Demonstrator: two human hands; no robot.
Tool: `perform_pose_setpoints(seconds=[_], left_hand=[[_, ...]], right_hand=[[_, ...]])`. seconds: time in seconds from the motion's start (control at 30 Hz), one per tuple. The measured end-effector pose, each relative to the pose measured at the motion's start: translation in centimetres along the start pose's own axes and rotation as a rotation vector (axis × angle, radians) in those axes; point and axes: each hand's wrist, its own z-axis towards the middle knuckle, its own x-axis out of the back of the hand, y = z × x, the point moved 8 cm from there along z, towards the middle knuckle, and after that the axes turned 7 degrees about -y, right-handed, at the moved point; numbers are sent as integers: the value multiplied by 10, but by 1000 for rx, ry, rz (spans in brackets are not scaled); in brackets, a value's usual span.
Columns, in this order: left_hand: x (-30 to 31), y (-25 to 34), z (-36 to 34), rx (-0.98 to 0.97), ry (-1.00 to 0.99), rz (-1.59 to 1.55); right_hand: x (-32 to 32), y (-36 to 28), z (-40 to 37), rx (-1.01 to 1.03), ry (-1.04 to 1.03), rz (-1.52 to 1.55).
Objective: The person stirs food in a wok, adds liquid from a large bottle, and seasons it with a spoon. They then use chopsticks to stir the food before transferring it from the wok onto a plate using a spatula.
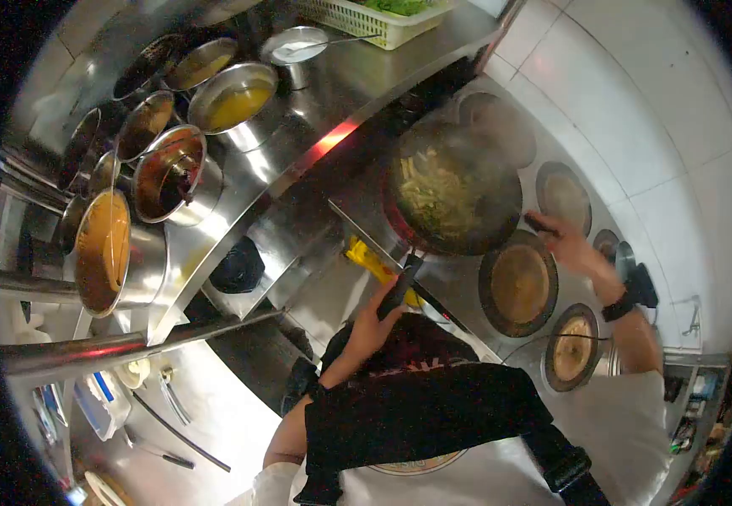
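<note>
A dark frying pan (395, 218) with a reddish outer side sits over the stove top, steam rising from it. Inside lie pale and green cut pieces of food (442, 190). My left hand (372, 323) is wrapped round the pan's black handle (408, 271). At the pan's right side, my right hand (572, 246) is closed on a dark handle (538, 222). The far end of that utensil is lost in the steam and the dark pan, so its kind does not show.
Round burners (517, 285) run along the stove beside a white tiled wall (669, 110). On the steel counter at left stand several metal pots (148, 261) of sauces and liquids. A pale basket (395, 32) of greens is at the back. Below left, a white surface (239, 396) holds a tub and utensils.
</note>
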Motion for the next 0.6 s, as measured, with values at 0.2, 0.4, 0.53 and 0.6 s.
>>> perform_pose_setpoints(seconds=[0.2, 0.4, 0.53, 0.6], left_hand=[[3, 3, 2, 25, 64, 36], [4, -3, 5, 153, 10, -83], [3, 1, 5, 82, 38, -65], [4, 10, 3, 65, 89, -14]], right_hand=[[35, 94, -63, -973, -203, 628], [-83, 123, -67, -915, -387, 1333], [-112, 110, -36, -983, -83, 1379], [-102, 98, -30, -886, -74, 1250]])
